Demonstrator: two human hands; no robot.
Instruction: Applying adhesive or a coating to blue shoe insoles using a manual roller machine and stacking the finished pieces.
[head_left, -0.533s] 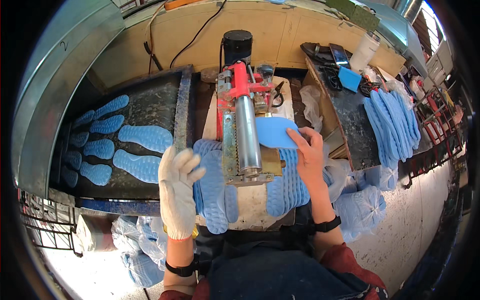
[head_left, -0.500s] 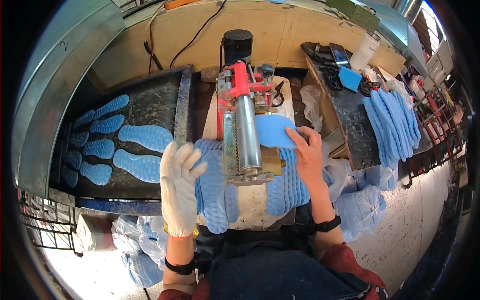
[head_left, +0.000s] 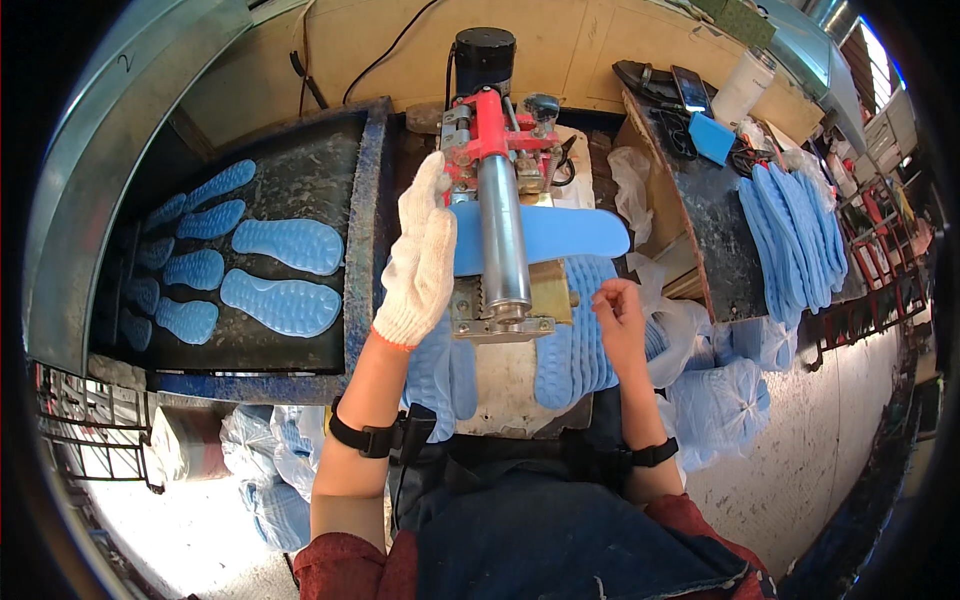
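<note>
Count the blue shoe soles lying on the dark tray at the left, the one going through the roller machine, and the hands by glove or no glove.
Blue soles on the dark tray: 10
Blue sole in the roller machine: 1
Gloved hand: 1
Bare hand: 1
Total: 13

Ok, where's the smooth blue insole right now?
In the head view the smooth blue insole lies crosswise under the metal roller, sticking out right, beside the gloved left hand.

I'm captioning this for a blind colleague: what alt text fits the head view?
Seen from above, a person's gloved left hand meets a smooth blue insole passing under the metal roller of a small red machine, while the bare right hand rests on a stack of textured blue insoles. More blue insoles lie on a dark conveyor tray to the left.
</note>
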